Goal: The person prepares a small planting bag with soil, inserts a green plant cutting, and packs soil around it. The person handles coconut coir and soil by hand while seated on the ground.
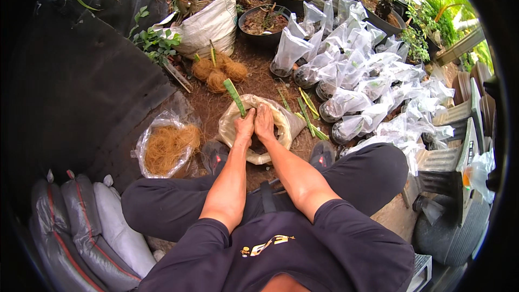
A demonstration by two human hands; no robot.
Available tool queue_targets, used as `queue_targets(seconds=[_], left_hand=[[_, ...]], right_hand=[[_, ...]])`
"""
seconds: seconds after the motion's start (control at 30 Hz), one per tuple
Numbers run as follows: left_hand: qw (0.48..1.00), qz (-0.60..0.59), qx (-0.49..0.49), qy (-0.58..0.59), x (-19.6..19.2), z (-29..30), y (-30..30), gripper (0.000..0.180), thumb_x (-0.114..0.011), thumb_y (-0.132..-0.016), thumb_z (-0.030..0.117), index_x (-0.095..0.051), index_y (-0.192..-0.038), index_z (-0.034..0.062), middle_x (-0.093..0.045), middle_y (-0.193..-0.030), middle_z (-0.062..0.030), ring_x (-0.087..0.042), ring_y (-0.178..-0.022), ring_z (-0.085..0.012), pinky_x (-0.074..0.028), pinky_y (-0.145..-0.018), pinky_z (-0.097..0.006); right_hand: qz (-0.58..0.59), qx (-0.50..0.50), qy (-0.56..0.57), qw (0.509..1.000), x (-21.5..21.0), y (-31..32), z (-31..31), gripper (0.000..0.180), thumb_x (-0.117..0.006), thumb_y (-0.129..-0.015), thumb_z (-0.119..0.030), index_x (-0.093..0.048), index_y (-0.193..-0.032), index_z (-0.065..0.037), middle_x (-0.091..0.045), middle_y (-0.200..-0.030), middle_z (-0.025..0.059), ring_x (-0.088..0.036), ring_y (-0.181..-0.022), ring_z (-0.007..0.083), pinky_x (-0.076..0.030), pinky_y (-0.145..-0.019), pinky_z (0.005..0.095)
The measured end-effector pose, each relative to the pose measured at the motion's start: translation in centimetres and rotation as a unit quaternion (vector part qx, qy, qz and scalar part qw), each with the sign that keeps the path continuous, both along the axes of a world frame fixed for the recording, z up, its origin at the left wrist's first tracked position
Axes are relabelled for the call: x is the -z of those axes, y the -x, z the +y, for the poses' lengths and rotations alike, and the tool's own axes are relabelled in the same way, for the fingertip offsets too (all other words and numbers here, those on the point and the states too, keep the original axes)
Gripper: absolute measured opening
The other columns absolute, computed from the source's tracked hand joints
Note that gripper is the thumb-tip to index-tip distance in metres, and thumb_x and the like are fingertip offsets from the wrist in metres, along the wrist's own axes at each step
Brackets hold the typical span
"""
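Note:
Between my feet stands a pale sack (292, 123) with its top rolled open and dark contents inside. Both my hands are over its opening, side by side and almost touching. My left hand (245, 126) is closed around the lower end of a thick green leaf cutting (234, 96), which points up and away to the left. The fingers of my right hand (264, 123) are pressed together; whatever they hold is hidden. Right of the sack, several long green and yellow leaf pieces (309, 105) lie on the soil. Beyond it sit several balls of brown fibre (216, 81), some with green leaf tips sticking out.
A clear plastic bag of loose brown fibre (170, 148) is at my left. Filled grey sacks (81, 221) lie at the lower left. Many plastic-covered pots (351, 70) crowd the right. Potted plants (264, 21) and a white planted sack (208, 30) stand behind; grey planters (448, 159) are stacked far right.

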State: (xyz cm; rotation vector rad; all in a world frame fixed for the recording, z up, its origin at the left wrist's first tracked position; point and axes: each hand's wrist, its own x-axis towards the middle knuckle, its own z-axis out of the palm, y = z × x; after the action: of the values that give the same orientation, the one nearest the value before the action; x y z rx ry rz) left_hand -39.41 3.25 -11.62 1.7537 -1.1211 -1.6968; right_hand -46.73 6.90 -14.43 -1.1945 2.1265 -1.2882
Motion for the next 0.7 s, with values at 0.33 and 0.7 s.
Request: queue_targets(seconds=[0.33,0.7], left_hand=[[0.996,0.063,-0.062,-0.023,0.9,-0.6,-3.3,0.014,-0.072,-0.086,0.012,-0.064,-0.093,0.0036,-0.067,-0.085,-0.0058,-0.064,-0.065,-0.0143,-0.047,-0.053,-0.030],[0.997,-0.048,-0.049,0.019,3.5,-0.5,-2.7,0.048,-0.076,-0.084,0.036,-0.067,-0.108,-0.0034,-0.069,-0.097,-0.0139,-0.064,-0.087,-0.0236,-0.049,-0.076,-0.038]], right_hand=[[0.005,-0.204,-0.351,0.914,-1.7,-0.9,4.2,0.041,-0.065,-0.084,-0.013,-0.063,-0.125,-0.011,-0.061,-0.125,0.0203,-0.059,-0.116,0.0364,-0.048,-0.097,0.0446],[-0.254,-0.042,-0.115,0.959,0.8,-0.4,0.9,0.048,-0.041,-0.101,-0.038,-0.059,-0.128,-0.003,-0.063,-0.121,0.0253,-0.058,-0.117,0.0365,-0.042,-0.099,0.0417]])
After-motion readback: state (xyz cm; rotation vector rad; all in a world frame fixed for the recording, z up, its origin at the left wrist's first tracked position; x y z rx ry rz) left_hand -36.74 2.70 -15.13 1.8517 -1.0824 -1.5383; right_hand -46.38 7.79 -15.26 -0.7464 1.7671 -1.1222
